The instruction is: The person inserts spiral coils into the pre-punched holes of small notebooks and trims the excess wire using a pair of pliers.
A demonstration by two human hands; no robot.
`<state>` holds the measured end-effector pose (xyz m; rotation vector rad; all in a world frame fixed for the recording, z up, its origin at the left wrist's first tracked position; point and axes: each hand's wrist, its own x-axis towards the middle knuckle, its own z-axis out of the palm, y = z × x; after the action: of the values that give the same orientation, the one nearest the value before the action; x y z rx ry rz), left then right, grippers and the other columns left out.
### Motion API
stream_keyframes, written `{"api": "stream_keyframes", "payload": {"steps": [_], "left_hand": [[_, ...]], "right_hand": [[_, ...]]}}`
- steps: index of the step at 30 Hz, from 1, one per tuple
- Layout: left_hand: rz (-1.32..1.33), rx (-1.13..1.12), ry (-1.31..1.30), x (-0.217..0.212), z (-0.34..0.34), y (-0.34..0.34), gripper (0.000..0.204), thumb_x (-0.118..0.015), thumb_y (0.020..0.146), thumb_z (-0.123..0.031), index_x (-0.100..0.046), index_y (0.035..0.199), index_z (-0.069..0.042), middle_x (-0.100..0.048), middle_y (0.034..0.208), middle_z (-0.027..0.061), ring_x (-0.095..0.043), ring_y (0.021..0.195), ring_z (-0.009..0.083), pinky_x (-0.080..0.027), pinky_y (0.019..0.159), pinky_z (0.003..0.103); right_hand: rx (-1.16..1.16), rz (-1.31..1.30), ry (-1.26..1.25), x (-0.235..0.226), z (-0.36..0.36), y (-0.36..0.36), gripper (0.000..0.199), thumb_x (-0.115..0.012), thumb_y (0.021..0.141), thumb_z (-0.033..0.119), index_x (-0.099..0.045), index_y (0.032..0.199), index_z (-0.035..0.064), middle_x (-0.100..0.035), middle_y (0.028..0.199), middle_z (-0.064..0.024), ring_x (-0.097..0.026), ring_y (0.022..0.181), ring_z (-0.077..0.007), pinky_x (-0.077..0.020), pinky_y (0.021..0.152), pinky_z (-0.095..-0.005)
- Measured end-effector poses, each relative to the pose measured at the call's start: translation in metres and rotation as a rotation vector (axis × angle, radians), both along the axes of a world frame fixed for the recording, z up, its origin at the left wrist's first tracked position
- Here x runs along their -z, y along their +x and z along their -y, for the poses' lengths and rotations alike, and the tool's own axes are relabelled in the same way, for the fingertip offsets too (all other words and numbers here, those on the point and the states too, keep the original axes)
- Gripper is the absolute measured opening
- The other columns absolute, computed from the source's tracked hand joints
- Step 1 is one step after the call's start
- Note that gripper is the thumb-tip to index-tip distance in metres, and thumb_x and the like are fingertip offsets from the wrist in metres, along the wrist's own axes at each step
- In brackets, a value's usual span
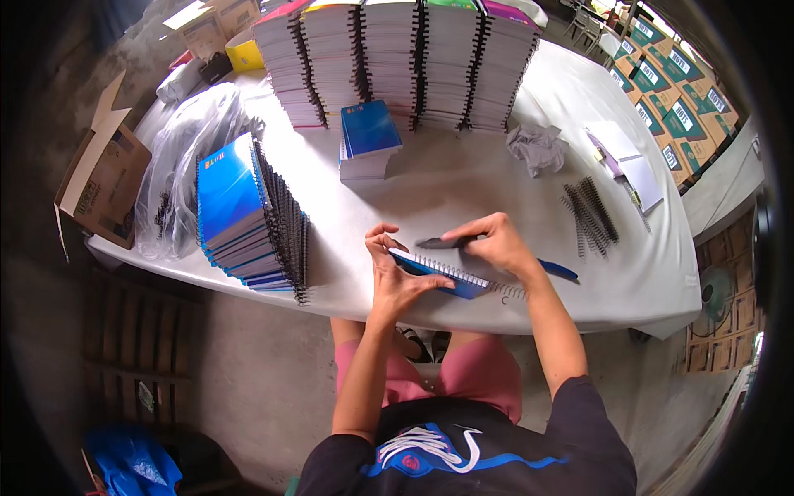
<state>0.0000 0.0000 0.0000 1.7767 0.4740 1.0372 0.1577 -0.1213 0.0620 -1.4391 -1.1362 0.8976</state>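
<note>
My left hand [395,279] grips a small blue-covered notebook [468,287] by its edges near the front of the table. A wire spiral [451,270] runs along the notebook's upper edge, and its loose end sticks out past the right corner. My right hand [499,241] is closed around a dark, narrow tool [442,243], held just above the spiral with its tip toward my left fingers. Its exact kind is hard to make out. A blue handle-like piece [558,269] shows beside my right wrist; I cannot tell whether it belongs to that tool.
On the left stands a tall stack of blue spiral notebooks [227,178], beside a clear plastic bag [186,157] and an open carton [112,178]. A smaller blue stack [368,132] sits before tall bound stacks [389,66]. Loose black coils [591,215] and crumpled paper [538,149] lie right.
</note>
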Motion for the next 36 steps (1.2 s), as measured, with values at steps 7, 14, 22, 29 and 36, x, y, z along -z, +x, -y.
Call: {"api": "stream_keyframes", "payload": {"steps": [7, 14, 22, 29, 36], "left_hand": [[0.050, 0.038, -0.020, 0.002, 0.002, 0.002, 0.101, -0.094, 0.031, -0.042, -0.026, 0.095, -0.006, -0.032, 0.105, 0.0123, -0.040, 0.095, 0.0205, -0.042, 0.078, 0.033], [-0.014, 0.040, 0.123, 0.000, 0.001, -0.002, 0.096, -0.093, 0.036, -0.042, -0.030, 0.097, -0.004, -0.034, 0.105, 0.0111, -0.040, 0.095, 0.0201, -0.038, 0.086, 0.031], [0.376, 0.088, -0.430, 0.005, 0.007, -0.023, 0.039, -0.071, 0.077, 0.001, -0.047, 0.107, -0.004, -0.057, 0.086, 0.0045, -0.054, 0.078, 0.0102, -0.043, 0.072, 0.022], [0.321, -0.111, -0.246, -0.030, 0.030, -0.016, 0.080, -0.073, 0.073, 0.006, -0.031, 0.139, -0.009, -0.065, 0.086, 0.0077, -0.061, 0.083, 0.0156, -0.044, 0.084, 0.029], [0.256, -0.233, 0.128, -0.040, 0.041, -0.018, 0.089, -0.075, 0.068, 0.009, -0.022, 0.140, 0.000, -0.067, 0.085, 0.0093, -0.059, 0.083, 0.0152, -0.047, 0.080, 0.028]], "right_hand": [[0.116, 0.354, -0.049, -0.014, -0.016, 0.001, 0.042, -0.052, 0.061, -0.011, -0.073, 0.092, 0.0067, -0.071, 0.090, -0.0111, -0.066, 0.079, -0.0146, -0.0508, 0.076, -0.0254], [0.128, 0.226, -0.256, -0.012, -0.019, -0.009, 0.037, -0.054, 0.066, -0.006, -0.071, 0.096, 0.0056, -0.069, 0.094, -0.0171, -0.065, 0.090, -0.0212, -0.0498, 0.084, -0.0303], [0.563, 0.989, -0.539, 0.000, 0.094, -0.007, 0.051, -0.062, 0.083, 0.026, -0.048, 0.132, 0.0166, -0.044, 0.135, -0.0175, -0.041, 0.123, -0.0358, -0.0303, 0.104, -0.0440], [0.676, 1.085, -0.282, 0.039, 0.142, -0.022, 0.039, -0.058, 0.088, 0.026, -0.055, 0.125, 0.0136, -0.052, 0.116, -0.0137, -0.047, 0.106, -0.0324, -0.0364, 0.092, -0.0425], [0.519, 0.898, 0.086, -0.043, 0.066, -0.111, 0.030, -0.061, 0.085, 0.025, -0.064, 0.115, 0.0201, -0.053, 0.113, -0.0098, -0.050, 0.101, -0.0273, -0.0294, 0.095, -0.0454]]}}
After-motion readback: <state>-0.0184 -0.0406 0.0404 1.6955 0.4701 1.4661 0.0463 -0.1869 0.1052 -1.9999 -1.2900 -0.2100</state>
